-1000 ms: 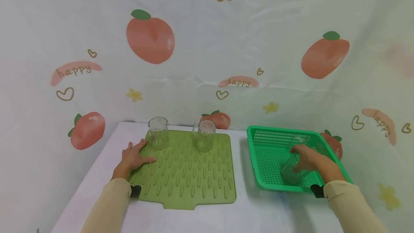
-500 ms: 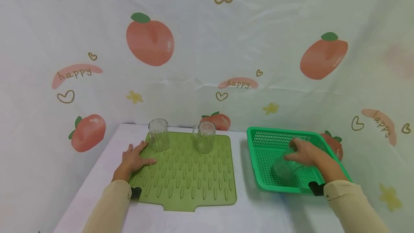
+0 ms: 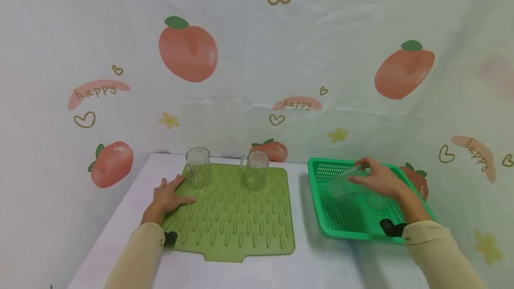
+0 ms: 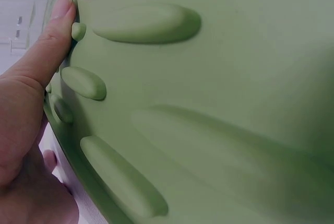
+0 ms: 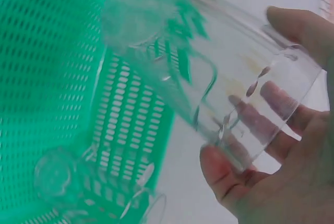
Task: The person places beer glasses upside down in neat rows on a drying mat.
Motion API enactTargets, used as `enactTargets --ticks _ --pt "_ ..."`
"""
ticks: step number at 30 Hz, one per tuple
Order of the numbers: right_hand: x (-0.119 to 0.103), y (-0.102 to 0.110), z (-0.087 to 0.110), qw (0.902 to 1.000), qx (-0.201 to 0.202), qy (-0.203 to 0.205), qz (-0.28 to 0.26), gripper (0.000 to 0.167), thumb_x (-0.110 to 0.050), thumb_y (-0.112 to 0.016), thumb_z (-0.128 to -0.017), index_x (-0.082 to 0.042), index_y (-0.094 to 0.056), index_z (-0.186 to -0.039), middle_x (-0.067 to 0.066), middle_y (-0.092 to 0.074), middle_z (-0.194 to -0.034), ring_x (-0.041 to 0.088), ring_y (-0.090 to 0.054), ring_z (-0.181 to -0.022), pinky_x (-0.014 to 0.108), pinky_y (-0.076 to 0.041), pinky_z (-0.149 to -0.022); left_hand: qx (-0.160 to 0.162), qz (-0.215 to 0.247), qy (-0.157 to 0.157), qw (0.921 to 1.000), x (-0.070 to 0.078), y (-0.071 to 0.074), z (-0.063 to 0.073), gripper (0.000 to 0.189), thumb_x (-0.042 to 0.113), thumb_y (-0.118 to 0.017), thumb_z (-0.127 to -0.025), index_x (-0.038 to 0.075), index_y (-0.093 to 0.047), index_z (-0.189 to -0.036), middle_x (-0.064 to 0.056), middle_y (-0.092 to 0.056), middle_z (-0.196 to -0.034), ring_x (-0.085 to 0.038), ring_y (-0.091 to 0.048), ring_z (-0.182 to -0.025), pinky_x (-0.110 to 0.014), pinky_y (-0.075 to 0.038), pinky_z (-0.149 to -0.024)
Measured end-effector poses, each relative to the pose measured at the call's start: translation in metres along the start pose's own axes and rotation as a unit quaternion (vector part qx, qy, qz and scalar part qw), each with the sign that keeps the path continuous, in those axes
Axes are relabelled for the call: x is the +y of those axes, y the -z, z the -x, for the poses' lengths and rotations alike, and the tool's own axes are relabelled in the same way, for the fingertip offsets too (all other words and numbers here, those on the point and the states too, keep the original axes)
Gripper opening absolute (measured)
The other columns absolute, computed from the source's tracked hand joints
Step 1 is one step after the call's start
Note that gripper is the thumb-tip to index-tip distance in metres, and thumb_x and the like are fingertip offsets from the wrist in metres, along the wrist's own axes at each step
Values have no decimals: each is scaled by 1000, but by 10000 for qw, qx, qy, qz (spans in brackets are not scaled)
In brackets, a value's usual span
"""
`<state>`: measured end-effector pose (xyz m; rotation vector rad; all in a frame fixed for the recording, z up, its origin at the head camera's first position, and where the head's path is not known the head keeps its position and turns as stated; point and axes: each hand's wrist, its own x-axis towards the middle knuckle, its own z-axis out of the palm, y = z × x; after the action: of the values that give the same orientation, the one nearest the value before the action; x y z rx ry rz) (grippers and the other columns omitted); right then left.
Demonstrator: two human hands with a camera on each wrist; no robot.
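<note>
My right hand (image 3: pixel 381 179) grips a clear glass mug (image 3: pixel 344 185) near one end, tilted over the green basket (image 3: pixel 315 206). The right wrist view shows fingers and thumb wrapped round the held mug, its base end pointing away from the palm. A second glass mug (image 5: pixel 86 179) lies inside the basket, partly behind my right hand in the head view. My left hand (image 3: pixel 166 197) rests with spread fingers on the left edge of the olive-green mat (image 3: pixel 229 222). Close beyond its fingers stands one glass mug (image 3: pixel 199 171) on the mat; another mug (image 3: pixel 257 173), handle to the left, stands at the back.
The raised-ridge mat lies left of the basket on a white table (image 3: pixel 305 262), with a strip of table between them. Behind hangs a pale curtain (image 3: pixel 241 70) printed with fruit and flowers. The basket's far right corner sits close to this curtain.
My right hand has lifted the mug from the basket floor, up and to the left, tipping it further. The second mug has come into sight beneath. My left hand stays put on the mat.
</note>
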<state>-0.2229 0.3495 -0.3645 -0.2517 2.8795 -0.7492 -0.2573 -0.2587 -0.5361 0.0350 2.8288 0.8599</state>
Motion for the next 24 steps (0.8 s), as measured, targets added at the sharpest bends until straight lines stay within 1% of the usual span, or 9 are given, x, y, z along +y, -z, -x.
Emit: enactTargets --ticks 3,6,8,11,14,15,17,20,24 --pt "-5 5 0 9986 5 -119 -519 64 -44 -62 -101 -2 -40 -145 29 -46 -144 47 -56 -124 48 -55 -85 22 -19 -6 10000 -1 0 0 106 54 -80 -82 2 -29 -159 -26 -16 -168 -62 2 -150 -79 -1 -117" --pt "-10 7 0 9958 80 -70 -904 65 -43 -62 -101 -4 -39 -148 26 -43 -148 45 -52 -129 48 -55 -88 24 -5 7 10000 -1 0 0 106 53 -81 -82 2 -29 -159 -25 -16 -168 -62 2 -150 -79 0 -117" --pt "-14 7 0 9942 144 11 -1067 64 -41 -62 -101 -5 -38 -149 23 -42 -151 42 -51 -130 47 -54 -88 23 22 3 10000 0 0 1 106 53 -81 -82 2 -29 -160 -25 -16 -168 -61 2 -151 -79 0 -117" --pt "-20 6 -1 9918 273 210 -1228 63 -38 -63 -101 -7 -39 -149 21 -40 -154 41 -49 -130 49 -54 -89 23 54 -8 10000 0 1 2 107 54 -81 -82 2 -29 -160 -25 -16 -168 -61 2 -151 -78 0 -118" --pt "-25 1 -3 9880 434 462 -1410 61 -34 -64 -102 -6 -40 -150 20 -41 -154 42 -49 -131 52 -54 -91 10 71 12 10000 1 1 3 106 53 -81 -82 2 -28 -160 -25 -16 -168 -61 3 -151 -78 1 -118" --pt "-26 -2 -5 9859 485 578 -1492 60 -31 -64 -102 -5 -39 -150 21 -40 -154 43 -48 -131 52 -54 -91 7 64 22 10000 1 1 3 106 52 -81 -83 2 -28 -160 -25 -16 -168 -61 3 -151 -78 1 -118" --pt "-30 -9 -8 9817 562 668 -1691 59 -29 -64 -102 -6 -40 -150 20 -41 -154 41 -48 -130 48 -54 -91 1 67 41 10000 1 1 4 105 51 -80 -83 2 -28 -160 -25 -16 -168 -61 3 -151 -78 1 -118" --pt "-34 -22 -12 9769 661 744 -1890 56 -29 -66 -101 -9 -42 -148 16 -44 -152 32 -50 -125 38 -54 -87 -5 93 33 10000 3 3 5 105 50 -81 -83 1 -28 -160 -25 -16 -168 -61 3 -151 -78 1 -118" --pt "-41 -41 -16 9677 717 942 -2225 53 -24 -68 -100 -11 -45 -146 16 -46 -150 13 -54 -117 32 -57 -85 -10 112 33 9999 3 3 5 105 51 -81 -83 2 -28 -160 -25 -15 -169 -60 4 -152 -77 2 -119"
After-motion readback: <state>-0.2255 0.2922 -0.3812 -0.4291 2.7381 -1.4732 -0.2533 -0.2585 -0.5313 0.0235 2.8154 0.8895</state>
